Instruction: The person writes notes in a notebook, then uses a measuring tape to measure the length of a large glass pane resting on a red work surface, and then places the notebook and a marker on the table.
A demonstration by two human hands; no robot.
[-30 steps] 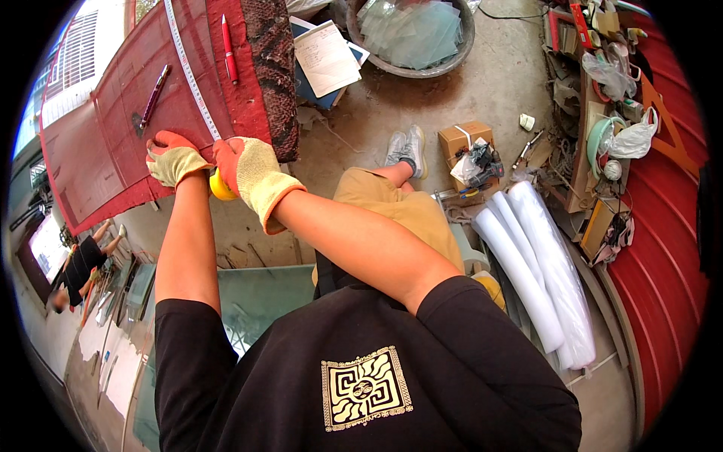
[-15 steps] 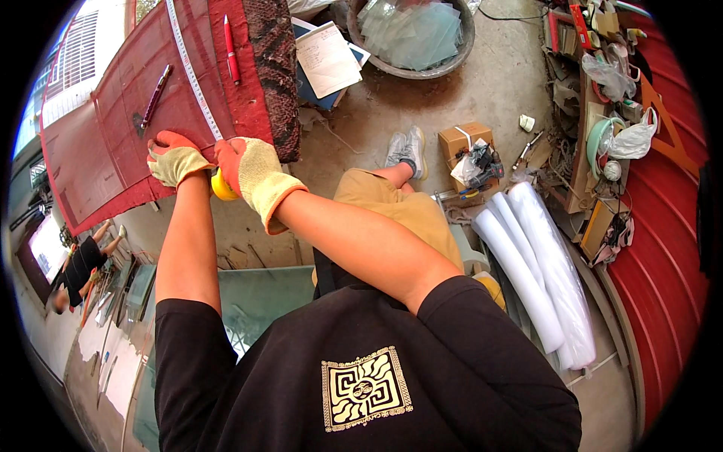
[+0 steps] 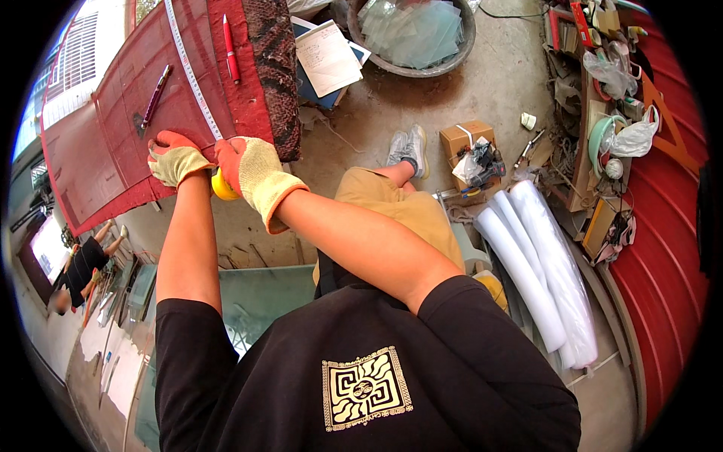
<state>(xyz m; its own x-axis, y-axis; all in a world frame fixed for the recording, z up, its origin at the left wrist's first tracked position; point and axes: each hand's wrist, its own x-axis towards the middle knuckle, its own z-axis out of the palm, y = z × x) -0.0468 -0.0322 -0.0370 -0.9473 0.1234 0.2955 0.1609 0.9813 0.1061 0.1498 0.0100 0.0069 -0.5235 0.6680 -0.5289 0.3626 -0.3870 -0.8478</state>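
Observation:
Both my hands wear cream gloves with orange-red fingers, at the near edge of a red-covered table (image 3: 248, 105). My right hand (image 3: 256, 177) is closed on a yellow tape measure (image 3: 223, 187), whose case shows partly beneath it. The white tape blade (image 3: 188, 68) runs out from there, away from me across the table. Just left of it, my left hand (image 3: 179, 158) rests on the table with its fingers curled together; whatever they pinch is hidden. A dark patterned pen (image 3: 156, 96) lies beyond the left hand, and a red pen (image 3: 230, 49) right of the blade.
Right of the table are a notepad (image 3: 329, 59) and a round tub (image 3: 461, 56) of glass pieces. A cardboard box (image 3: 456, 139) with tools stands on the floor near plastic-wrapped white rolls (image 3: 553, 275). Another person (image 3: 79, 275) is at far left, by glass sheets.

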